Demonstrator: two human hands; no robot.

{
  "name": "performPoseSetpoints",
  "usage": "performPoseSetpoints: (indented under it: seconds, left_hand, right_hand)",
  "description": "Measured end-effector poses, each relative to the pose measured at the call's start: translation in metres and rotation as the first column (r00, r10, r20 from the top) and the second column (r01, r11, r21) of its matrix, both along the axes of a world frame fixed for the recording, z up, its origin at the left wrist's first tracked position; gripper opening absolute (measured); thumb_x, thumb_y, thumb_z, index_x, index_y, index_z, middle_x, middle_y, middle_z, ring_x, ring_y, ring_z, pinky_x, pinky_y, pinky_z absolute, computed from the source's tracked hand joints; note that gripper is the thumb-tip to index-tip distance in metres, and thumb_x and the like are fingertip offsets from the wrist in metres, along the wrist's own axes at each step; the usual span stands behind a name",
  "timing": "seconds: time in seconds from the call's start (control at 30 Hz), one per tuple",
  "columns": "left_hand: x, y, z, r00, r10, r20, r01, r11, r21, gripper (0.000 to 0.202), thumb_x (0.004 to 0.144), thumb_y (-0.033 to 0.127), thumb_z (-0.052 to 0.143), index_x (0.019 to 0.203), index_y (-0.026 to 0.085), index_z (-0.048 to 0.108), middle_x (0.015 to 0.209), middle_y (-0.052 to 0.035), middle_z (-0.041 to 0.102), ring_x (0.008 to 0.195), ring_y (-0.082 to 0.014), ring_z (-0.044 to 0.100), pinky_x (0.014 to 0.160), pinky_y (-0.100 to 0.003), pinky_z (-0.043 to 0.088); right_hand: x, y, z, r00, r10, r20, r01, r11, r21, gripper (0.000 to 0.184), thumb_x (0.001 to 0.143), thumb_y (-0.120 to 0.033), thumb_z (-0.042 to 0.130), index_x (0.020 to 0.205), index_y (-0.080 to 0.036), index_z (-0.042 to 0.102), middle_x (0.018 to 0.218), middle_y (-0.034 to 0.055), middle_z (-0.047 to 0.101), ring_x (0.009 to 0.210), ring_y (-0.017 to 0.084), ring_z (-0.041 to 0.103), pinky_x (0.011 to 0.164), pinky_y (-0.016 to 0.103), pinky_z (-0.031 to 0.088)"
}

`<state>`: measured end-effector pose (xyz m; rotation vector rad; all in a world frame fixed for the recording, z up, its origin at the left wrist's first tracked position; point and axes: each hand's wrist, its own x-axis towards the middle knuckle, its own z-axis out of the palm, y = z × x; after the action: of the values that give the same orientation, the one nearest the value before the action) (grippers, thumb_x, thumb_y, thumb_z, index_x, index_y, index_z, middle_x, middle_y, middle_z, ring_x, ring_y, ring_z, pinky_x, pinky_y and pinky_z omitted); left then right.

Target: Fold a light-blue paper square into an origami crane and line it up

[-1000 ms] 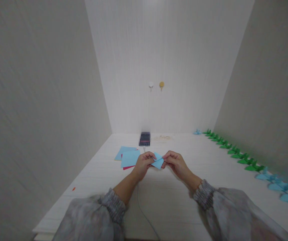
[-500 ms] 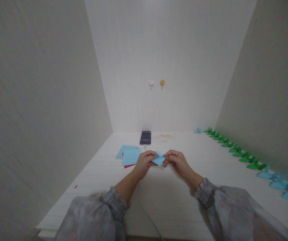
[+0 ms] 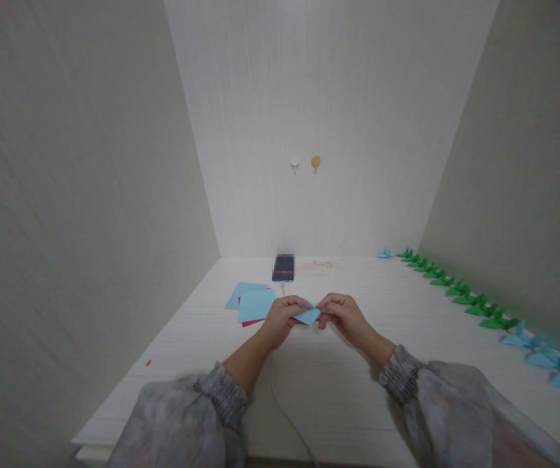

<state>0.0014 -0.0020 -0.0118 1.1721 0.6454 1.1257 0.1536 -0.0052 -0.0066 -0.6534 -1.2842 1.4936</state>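
Observation:
A small folded piece of light blue paper [image 3: 308, 316] is held just above the white table [image 3: 338, 383], pinched from both sides. My left hand [image 3: 280, 318] grips its left part with closed fingers, and my right hand [image 3: 342, 316] pinches its right end. The two hands nearly touch each other over the paper. Both forearms wear grey sleeves with gathered cuffs.
A stack of blue and red paper squares [image 3: 253, 304] lies left of my hands. A dark phone [image 3: 283, 268] with a cable [image 3: 284, 416] stands behind. Folded green paper figures [image 3: 455, 290] and blue ones [image 3: 547, 361] line the right wall. Two hooks [image 3: 305, 161] hang on the back wall.
My hands have closed in on the paper, which now looks flatter and smaller between the fingers. The view has shifted slightly.

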Motion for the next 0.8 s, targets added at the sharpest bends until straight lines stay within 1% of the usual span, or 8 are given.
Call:
performPoseSetpoints:
  seconds: [0.13,0.23,0.33,0.47,0.5,0.6,0.7,0.8]
  left_hand:
    - [-0.0009,0.0010,-0.0004,0.998,-0.044,0.042,0.044,0.999,-0.018,0.012,0.058,0.014,0.052,0.068,0.012,0.059,0.065,-0.0056,0.061,0.061,-0.0164,0.057,0.060,-0.029,0.043]
    - [-0.0025,0.0001,0.0013,0.996,-0.064,0.061,0.064,0.998,-0.008,0.010,0.059,0.015,0.052,0.066,0.012,0.059,0.065,-0.0057,0.060,0.060,-0.0157,0.056,0.060,-0.029,0.043]
    - [-0.0037,-0.0011,0.0026,0.994,-0.078,0.074,0.078,0.997,0.006,0.009,0.060,0.019,0.054,0.063,0.012,0.058,0.063,-0.0047,0.059,0.058,-0.0140,0.055,0.057,-0.027,0.043]
    - [-0.0020,-0.0014,0.0019,0.999,-0.032,-0.001,0.032,0.999,-0.012,0.017,0.060,0.028,0.058,0.059,0.012,0.054,0.055,-0.0010,0.054,0.050,-0.0099,0.051,0.051,-0.023,0.040]
    - [-0.0011,-0.0012,0.0015,0.999,-0.023,-0.025,0.022,1.000,-0.014,0.018,0.058,0.027,0.060,0.059,0.012,0.052,0.054,0.0003,0.053,0.048,-0.0090,0.050,0.049,-0.022,0.038]
    - [0.0009,-0.0004,0.0008,0.998,-0.020,-0.067,0.020,1.000,0.006,0.026,0.053,0.023,0.065,0.070,0.014,0.048,0.055,0.0022,0.054,0.048,-0.0092,0.051,0.048,-0.020,0.037]
    - [0.0010,0.0007,0.0009,0.997,-0.012,-0.078,0.014,0.999,0.031,0.032,0.054,0.023,0.065,0.077,0.016,0.045,0.059,0.0016,0.056,0.048,-0.0085,0.051,0.047,-0.019,0.037]
    - [0.0005,0.0021,0.0002,0.995,-0.003,-0.102,0.008,0.999,0.051,0.032,0.056,0.025,0.064,0.078,0.015,0.044,0.057,0.0022,0.055,0.046,-0.0067,0.048,0.046,-0.019,0.036]
  right_hand:
    - [-0.0002,-0.0001,0.0001,1.000,0.011,-0.029,-0.011,1.000,-0.012,0.002,0.058,-0.015,0.055,0.059,-0.015,0.057,0.042,-0.0016,0.059,0.038,0.011,0.054,0.054,0.025,0.044]
    - [0.0006,-0.0004,0.0001,0.999,0.024,-0.034,-0.024,1.000,-0.008,0.002,0.059,-0.016,0.055,0.059,-0.015,0.057,0.042,-0.0016,0.058,0.038,0.010,0.054,0.057,0.027,0.045]
    - [0.0017,-0.0006,-0.0004,1.000,0.020,-0.016,-0.020,1.000,-0.008,0.003,0.059,-0.016,0.054,0.060,-0.015,0.057,0.043,-0.0008,0.059,0.038,0.011,0.054,0.053,0.026,0.045]
    - [0.0021,-0.0004,-0.0015,0.998,0.025,0.051,-0.025,1.000,-0.005,0.005,0.058,-0.018,0.055,0.060,-0.013,0.056,0.047,0.0013,0.060,0.039,0.013,0.055,0.045,0.025,0.042]
    - [0.0019,-0.0004,-0.0017,0.998,0.025,0.065,-0.025,1.000,-0.001,0.006,0.058,-0.018,0.055,0.060,-0.013,0.056,0.047,0.0011,0.060,0.039,0.013,0.054,0.045,0.025,0.043]
    - [0.0018,-0.0009,-0.0012,0.996,0.020,0.087,-0.021,1.000,0.018,0.007,0.059,-0.020,0.055,0.060,-0.013,0.056,0.047,0.0000,0.060,0.039,0.012,0.054,0.047,0.026,0.043]
    - [0.0024,-0.0013,0.0005,0.995,0.012,0.095,-0.016,0.999,0.038,0.009,0.061,-0.021,0.054,0.064,-0.013,0.057,0.049,-0.0003,0.059,0.041,0.011,0.054,0.048,0.025,0.042]
    - [0.0026,-0.0006,0.0021,0.995,-0.009,0.094,0.006,0.999,0.037,0.014,0.064,-0.024,0.054,0.072,-0.013,0.056,0.049,-0.0011,0.058,0.040,0.010,0.052,0.046,0.023,0.041]
